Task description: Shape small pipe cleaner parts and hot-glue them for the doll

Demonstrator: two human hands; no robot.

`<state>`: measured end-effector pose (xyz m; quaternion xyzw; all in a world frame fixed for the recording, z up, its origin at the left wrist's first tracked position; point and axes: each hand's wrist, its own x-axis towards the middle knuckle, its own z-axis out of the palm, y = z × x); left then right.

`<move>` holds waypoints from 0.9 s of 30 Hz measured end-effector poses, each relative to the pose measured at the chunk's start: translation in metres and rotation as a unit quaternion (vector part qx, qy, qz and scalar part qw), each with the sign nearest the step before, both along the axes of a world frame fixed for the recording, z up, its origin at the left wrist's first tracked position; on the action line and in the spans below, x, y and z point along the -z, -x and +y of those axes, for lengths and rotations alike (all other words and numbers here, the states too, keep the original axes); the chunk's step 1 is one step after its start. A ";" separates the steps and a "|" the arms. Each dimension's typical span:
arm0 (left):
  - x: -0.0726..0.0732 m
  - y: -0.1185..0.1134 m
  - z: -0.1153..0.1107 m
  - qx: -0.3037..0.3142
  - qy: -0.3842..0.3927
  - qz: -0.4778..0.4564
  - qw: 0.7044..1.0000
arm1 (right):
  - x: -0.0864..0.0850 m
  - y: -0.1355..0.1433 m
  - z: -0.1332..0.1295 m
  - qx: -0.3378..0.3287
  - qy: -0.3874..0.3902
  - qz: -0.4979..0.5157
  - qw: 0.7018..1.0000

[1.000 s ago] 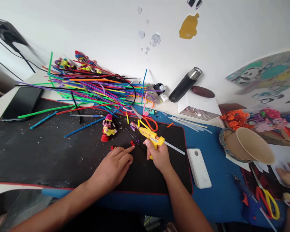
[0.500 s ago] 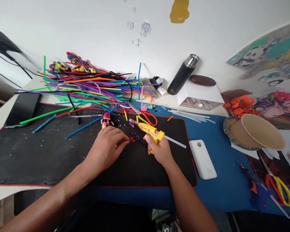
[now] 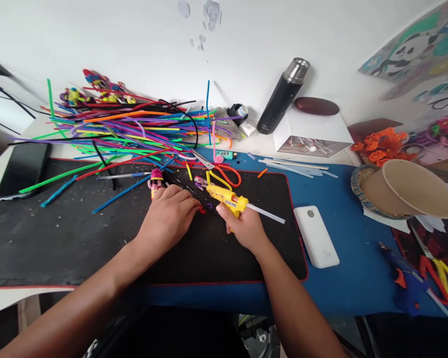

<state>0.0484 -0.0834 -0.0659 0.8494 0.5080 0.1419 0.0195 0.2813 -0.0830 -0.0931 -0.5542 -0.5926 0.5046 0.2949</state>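
Note:
My right hand (image 3: 246, 226) is wrapped round the handle of a yellow glue gun (image 3: 227, 198), whose nozzle points left and up; a clear glue stick (image 3: 265, 213) sticks out of its back end. My left hand (image 3: 169, 214) is low over the black mat (image 3: 78, 238), with its fingers bent together. Its fingertips are at a small red piece (image 3: 202, 210); whether they grip it is unclear. Just beyond the left knuckles stands a small pink and yellow figure (image 3: 156, 183). A small purple piece (image 3: 209, 205) lies between the hands.
A pile of colourful pipe cleaners (image 3: 134, 124) lies at the back left. Red and yellow scissors (image 3: 226, 175) rest behind the glue gun. A white power bank (image 3: 316, 236), a black flask (image 3: 283, 96) and a bowl (image 3: 414, 191) are to the right. A phone (image 3: 24, 168) lies far left.
The view has shifted a little. My left fingertips have moved onto the red piece, which lay uncovered beside them before. The glue gun is still in my right hand.

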 end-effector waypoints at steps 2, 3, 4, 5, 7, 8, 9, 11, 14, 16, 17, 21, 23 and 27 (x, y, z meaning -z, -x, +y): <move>0.002 0.000 0.001 0.003 0.000 0.009 1.000 | -0.002 0.000 0.000 -0.001 -0.001 -0.006 1.000; 0.003 0.001 0.002 0.005 0.000 0.012 1.000 | -0.003 0.000 -0.001 -0.002 -0.001 -0.008 1.000; 0.004 0.001 0.002 0.006 -0.001 0.014 1.000 | -0.004 0.000 0.000 -0.004 -0.002 -0.011 1.000; 0.005 0.001 0.002 0.007 -0.003 0.015 1.000 | -0.006 0.001 0.000 -0.005 -0.003 -0.013 1.000; 0.006 0.000 0.002 0.010 -0.003 0.017 1.000 | -0.008 0.001 0.000 -0.009 -0.005 -0.016 1.000; 0.006 0.000 0.002 0.011 -0.002 0.015 1.000 | -0.009 0.001 0.000 -0.011 -0.008 -0.017 1.000; 0.006 0.000 0.002 0.012 -0.001 0.013 1.000 | -0.009 0.001 0.001 -0.013 -0.010 -0.018 1.000; 0.005 -0.001 0.002 0.014 0.001 0.007 1.000 | -0.010 0.001 0.001 -0.016 -0.015 -0.019 1.000; 0.005 -0.001 0.002 0.019 -0.005 -0.001 1.000 | -0.010 0.001 0.001 -0.018 -0.019 -0.019 0.999; 0.005 -0.001 0.003 0.021 -0.009 -0.001 1.000 | -0.010 0.001 0.001 -0.019 -0.023 -0.018 0.999; 0.005 -0.001 0.003 0.022 -0.011 0.001 1.000 | -0.010 0.001 0.001 -0.019 -0.026 -0.017 0.999; 0.006 -0.001 0.003 0.025 -0.022 0.016 0.999 | -0.009 0.001 0.001 -0.020 -0.031 -0.019 0.999; 0.007 -0.001 0.003 0.027 -0.033 0.023 0.999 | -0.008 0.001 0.001 -0.022 -0.035 -0.025 0.999; 0.009 0.000 0.003 0.029 -0.043 0.043 0.998 | -0.008 0.000 0.001 -0.026 -0.044 -0.030 0.998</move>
